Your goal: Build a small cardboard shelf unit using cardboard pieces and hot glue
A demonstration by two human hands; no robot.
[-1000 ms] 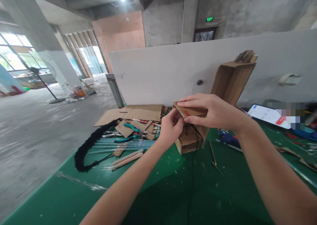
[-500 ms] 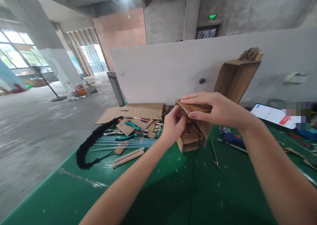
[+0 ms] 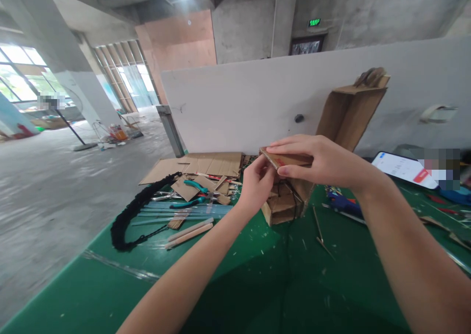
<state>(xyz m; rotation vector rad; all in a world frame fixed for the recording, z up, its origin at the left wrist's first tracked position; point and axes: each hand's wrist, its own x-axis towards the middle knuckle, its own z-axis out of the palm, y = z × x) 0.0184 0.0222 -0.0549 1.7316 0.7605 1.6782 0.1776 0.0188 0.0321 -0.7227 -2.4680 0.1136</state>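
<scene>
A brown cardboard structure (image 3: 285, 207) stands on the green table, with a low box-like base, a flat top piece (image 3: 290, 160) and a tall trough-shaped part leaning up behind. My right hand (image 3: 324, 162) grips the top piece, thumb along its near edge and fingers across its upper face. Just to the left, my left hand (image 3: 258, 183) has its fingers curled together under that piece's left edge. Its fingertips are partly hidden, so what they pinch cannot be made out. A dark cord (image 3: 294, 192) runs over the base below the hands.
Left on the table (image 3: 235, 275) lie teal-handled pliers (image 3: 187, 202), a black fuzzy strip (image 3: 127, 218), bluish glue sticks (image 3: 154, 211), wooden sticks (image 3: 189, 235) and cardboard sheets (image 3: 217, 163). A phone (image 3: 403, 169) lies at right. A white panel (image 3: 235, 103) rises behind.
The view has shifted very slightly, so everything sits a little further left. Both hands keep the same hold at the cardboard structure.
</scene>
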